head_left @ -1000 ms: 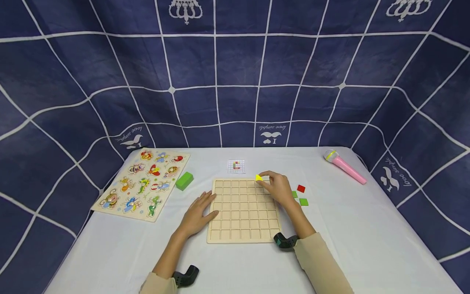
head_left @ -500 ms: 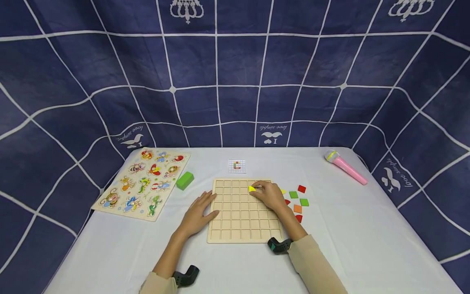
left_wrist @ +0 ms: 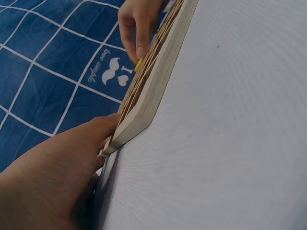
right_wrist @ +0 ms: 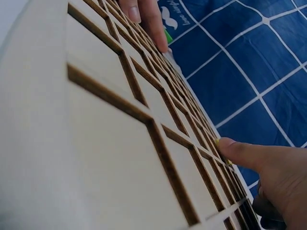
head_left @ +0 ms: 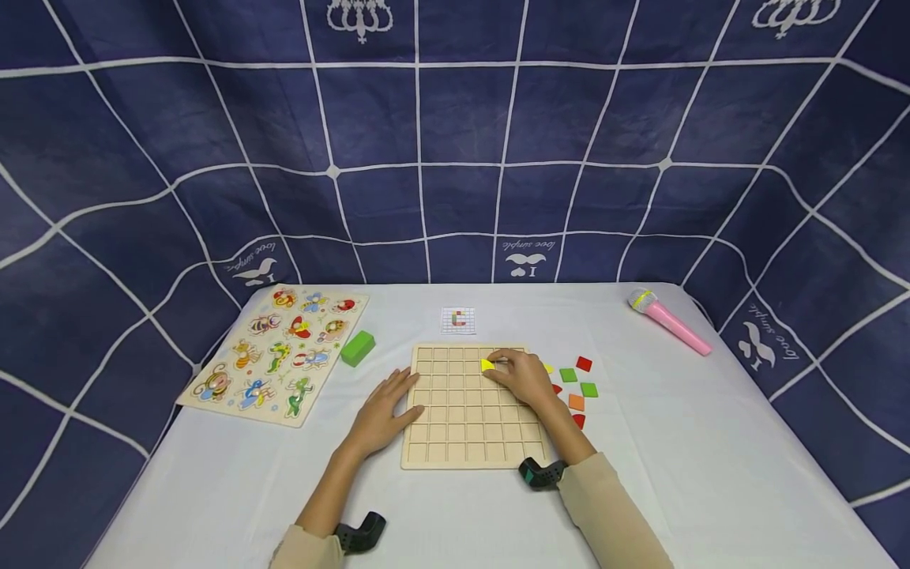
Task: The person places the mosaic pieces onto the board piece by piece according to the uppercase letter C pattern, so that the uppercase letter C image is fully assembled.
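Observation:
A wooden grid board (head_left: 455,433) lies flat on the white-covered table. My left hand (head_left: 381,412) rests along its left edge, fingers mostly straight; in the left wrist view the thumb lies on the board's rim. Over the upper right cells, my right hand (head_left: 524,378) pinches a small yellow piece (head_left: 486,365) between thumb and fingertips. In the right wrist view only slivers of yellow show by the thumb. Whether the piece sits fully inside a cell cannot be told. Behind the board lies a small printed grid card (head_left: 458,321) with a coloured pattern.
Right of the board lie red (head_left: 584,363), green (head_left: 588,390) and orange (head_left: 577,402) pieces, some partly hidden by my right arm. A pink toy microphone (head_left: 668,320) lies farther right. At left are a green block (head_left: 358,348) and an animal puzzle board (head_left: 280,356).
My right hand has carried the yellow piece left and nearer, from the board's far edge onto the upper cells, then held still over the last half second. The left hand has stayed put.

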Demonstrator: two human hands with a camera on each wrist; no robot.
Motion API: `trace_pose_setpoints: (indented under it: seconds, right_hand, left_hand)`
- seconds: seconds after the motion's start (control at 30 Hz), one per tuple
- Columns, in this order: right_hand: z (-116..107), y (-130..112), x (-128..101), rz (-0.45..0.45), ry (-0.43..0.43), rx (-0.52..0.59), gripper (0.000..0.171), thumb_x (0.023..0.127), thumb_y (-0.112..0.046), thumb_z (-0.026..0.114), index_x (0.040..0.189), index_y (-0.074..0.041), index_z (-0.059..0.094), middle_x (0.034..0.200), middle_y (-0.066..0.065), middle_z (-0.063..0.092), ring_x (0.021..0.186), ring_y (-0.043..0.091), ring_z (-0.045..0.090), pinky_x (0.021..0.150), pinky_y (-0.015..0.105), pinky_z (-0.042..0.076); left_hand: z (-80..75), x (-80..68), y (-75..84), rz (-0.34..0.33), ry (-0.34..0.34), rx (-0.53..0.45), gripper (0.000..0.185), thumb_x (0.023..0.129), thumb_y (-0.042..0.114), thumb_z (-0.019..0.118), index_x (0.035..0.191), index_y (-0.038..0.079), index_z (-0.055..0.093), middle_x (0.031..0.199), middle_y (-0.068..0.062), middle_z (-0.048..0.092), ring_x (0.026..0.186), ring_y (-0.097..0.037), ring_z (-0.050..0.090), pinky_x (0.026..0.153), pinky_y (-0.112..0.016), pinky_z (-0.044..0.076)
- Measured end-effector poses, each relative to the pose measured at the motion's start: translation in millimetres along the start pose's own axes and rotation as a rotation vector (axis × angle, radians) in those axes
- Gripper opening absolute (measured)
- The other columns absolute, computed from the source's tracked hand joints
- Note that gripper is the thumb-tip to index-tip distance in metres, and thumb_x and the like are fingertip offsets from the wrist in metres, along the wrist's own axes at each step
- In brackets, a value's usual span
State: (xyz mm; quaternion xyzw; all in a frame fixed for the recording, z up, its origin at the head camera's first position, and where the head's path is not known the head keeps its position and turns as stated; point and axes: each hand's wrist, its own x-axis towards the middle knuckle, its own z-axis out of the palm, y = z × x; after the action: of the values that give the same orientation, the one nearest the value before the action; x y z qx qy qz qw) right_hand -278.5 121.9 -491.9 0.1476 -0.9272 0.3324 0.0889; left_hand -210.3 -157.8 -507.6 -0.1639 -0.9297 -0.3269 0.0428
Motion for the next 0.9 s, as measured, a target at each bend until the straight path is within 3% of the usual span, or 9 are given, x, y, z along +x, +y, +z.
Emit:
trace_pose_setpoints:
  seconds: [0.27, 0.6, 0.9]
  right_hand:
    - [0.2, 4.8, -2.3, -0.001, -0.003, 0.02, 0.034, 0.074, -0.035, 0.077, 0.102, -0.016, 0.07, 0.047, -0.003, 0.037, 0.043, 0.01, 0.028, 0.04, 0.025, 0.027]
    - [4.3, 8.9, -1.8, -0.027, 0.008, 0.058, 0.025, 0.076, -0.031, 0.076, 0.097, -0.02, 0.072, 0.047, -0.006, 0.035, 0.043, 0.009, 0.028, 0.043, 0.024, 0.024]
    - [4.5, 9.0, 0.1, -0.021, 0.001, 0.07, 0.026, 0.075, -0.031, 0.077, 0.097, -0.018, 0.071, 0.046, -0.005, 0.036, 0.042, 0.01, 0.029, 0.042, 0.023, 0.024]
  left_hand:
    - [-0.3, -1.0, -0.5, -0.001, -0.002, 0.001, 0.06, 0.089, 0.037, 0.06, 0.14, 0.012, 0.041, 0.147, -0.008, 0.031, 0.137, -0.027, 0.02, 0.111, -0.046, 0.015]
    - [-0.1, -1.1, -1.8, 0.028, 0.015, -0.005, 0.058, 0.089, 0.032, 0.06, 0.139, 0.011, 0.042, 0.147, -0.009, 0.033, 0.137, -0.029, 0.022, 0.111, -0.046, 0.016]
    - [-1.2, -0.8, -0.8, 0.007, 0.002, -0.011, 0.055, 0.089, 0.026, 0.059, 0.139, 0.012, 0.042, 0.147, -0.008, 0.031, 0.137, -0.027, 0.02, 0.112, -0.043, 0.014]
